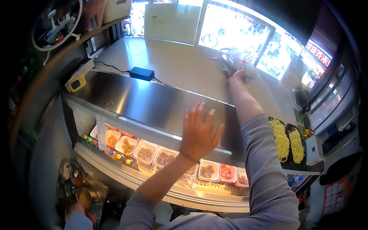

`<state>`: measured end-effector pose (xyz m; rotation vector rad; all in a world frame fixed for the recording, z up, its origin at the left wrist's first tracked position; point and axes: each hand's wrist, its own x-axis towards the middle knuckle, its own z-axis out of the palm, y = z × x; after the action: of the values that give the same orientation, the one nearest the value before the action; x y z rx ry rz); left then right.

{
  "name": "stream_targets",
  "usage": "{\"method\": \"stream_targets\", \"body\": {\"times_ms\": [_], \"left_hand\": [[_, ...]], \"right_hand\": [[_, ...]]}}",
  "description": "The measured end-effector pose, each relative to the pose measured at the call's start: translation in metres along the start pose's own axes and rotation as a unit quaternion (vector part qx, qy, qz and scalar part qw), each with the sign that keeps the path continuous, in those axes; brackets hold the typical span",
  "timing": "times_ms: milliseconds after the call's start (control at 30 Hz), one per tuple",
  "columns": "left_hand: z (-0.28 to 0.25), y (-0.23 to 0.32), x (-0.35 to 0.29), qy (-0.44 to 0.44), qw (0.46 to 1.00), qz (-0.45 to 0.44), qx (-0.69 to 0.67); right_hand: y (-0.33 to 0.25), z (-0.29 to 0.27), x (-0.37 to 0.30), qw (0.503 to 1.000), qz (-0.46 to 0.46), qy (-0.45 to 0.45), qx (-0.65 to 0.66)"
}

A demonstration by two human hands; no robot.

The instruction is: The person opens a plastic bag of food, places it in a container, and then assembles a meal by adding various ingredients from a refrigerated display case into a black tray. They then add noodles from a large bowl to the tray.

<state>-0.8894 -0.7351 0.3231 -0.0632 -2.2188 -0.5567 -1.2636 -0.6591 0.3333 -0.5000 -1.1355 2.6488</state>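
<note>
My left hand point(201, 132) is open with its fingers spread, over the front edge of the steel-topped display case point(126, 94). It holds nothing, and I cannot tell whether the palm rests on the metal. My right arm stretches far across the counter, and my right hand point(238, 74) is closed at the near side of a clear plastic bag point(250, 70), seemingly gripping it. What is inside the bag is hard to make out against the bright window. Just left of this hand lies a tool with an orange and dark handle point(227, 71).
Lit plastic tubs point(145, 152) of food line the case below. Two black trays of yellow noodles point(280, 140) stand at right. A black power adapter point(142, 73) with its cable and a yellow-framed timer point(78, 83) lie at left. Another person's hand point(76, 209) is near pots at lower left.
</note>
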Motion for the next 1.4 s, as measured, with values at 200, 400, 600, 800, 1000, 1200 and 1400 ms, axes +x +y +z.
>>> {"method": "stream_targets", "body": {"times_ms": [200,400,600,800,1000,1200,1400], "left_hand": [[0.002,0.001,0.004,-0.024,0.997,0.007,-0.075],[-0.008,-0.024,0.005,-0.018,0.998,-0.009,-0.063],[0.005,-0.016,-0.009,-0.022,0.993,0.001,-0.113],[0.000,-0.018,-0.013,0.014,0.997,-0.018,-0.075],[0.012,-0.011,-0.017,0.010,0.998,-0.039,-0.047],[0.007,-0.022,-0.020,-0.020,0.993,-0.039,-0.105],[-0.005,-0.026,-0.032,0.161,0.944,0.060,-0.281]], "right_hand": [[0.004,0.022,0.066,0.999,0.001,0.038,-0.039],[0.037,0.074,0.000,0.970,0.218,-0.091,-0.057],[0.002,0.036,0.043,0.910,0.128,-0.181,-0.349],[0.001,0.053,0.056,0.902,0.097,-0.164,-0.387],[-0.027,0.086,-0.165,0.663,-0.062,-0.526,-0.529],[-0.083,-0.005,-0.392,0.071,-0.583,-0.630,-0.508],[-0.114,-0.190,-0.454,0.231,-0.108,-0.836,-0.486]]}}
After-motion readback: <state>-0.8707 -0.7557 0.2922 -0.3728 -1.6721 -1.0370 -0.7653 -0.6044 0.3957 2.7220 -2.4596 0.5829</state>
